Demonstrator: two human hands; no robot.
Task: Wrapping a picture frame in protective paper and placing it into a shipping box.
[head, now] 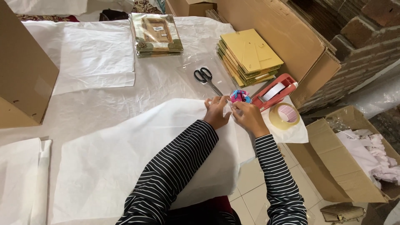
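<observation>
— Where, the colourful bundle (240, 96)?
— Far edge of white paper sheet (137, 154), just beside red tape dispenser (275, 91).
— Long axis?
— Too bunched to tell.
— Fingers?
— Left hand (216, 111) pressing paper, fingers together; right hand (248, 116) pinching the bundle.

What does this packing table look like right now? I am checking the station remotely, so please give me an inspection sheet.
Surface: table covered in crumpled white paper.
Job's things: white sheet under both hands; small pink and blue object at the fingertips.
Clutter: black scissors, red tape dispenser, tape roll, yellow frame stack, wrapped frames.
Grippers: left hand and right hand press on the sheet beside the object.
Cables: nothing seen.
Surroundings: open cardboard box on tiled floor, brick wall.
</observation>
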